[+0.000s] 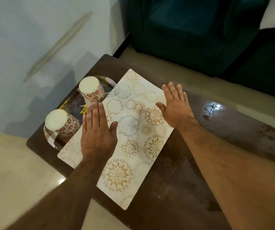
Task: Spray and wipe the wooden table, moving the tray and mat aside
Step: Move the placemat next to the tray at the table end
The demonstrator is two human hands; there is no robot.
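Observation:
A pale mat (130, 136) with gold and grey flower circles lies slanted on the dark wooden table (224, 130). Its left edge overlaps a dark round tray (70, 103) that carries two upturned cups with red flowers (92, 90) (60, 123). My left hand (97, 130) rests flat on the mat's left part, fingers together, close to the tray. My right hand (175, 103) is spread at the mat's right edge, palm down, holding nothing. The table's right side looks wet and streaky.
A dark green sofa (199, 30) stands behind the table. A pale wall (34, 39) with a long handle is at the left. Light floor tiles (17, 171) lie below the table's left edge. A bright glare spot (214, 107) shows on the tabletop.

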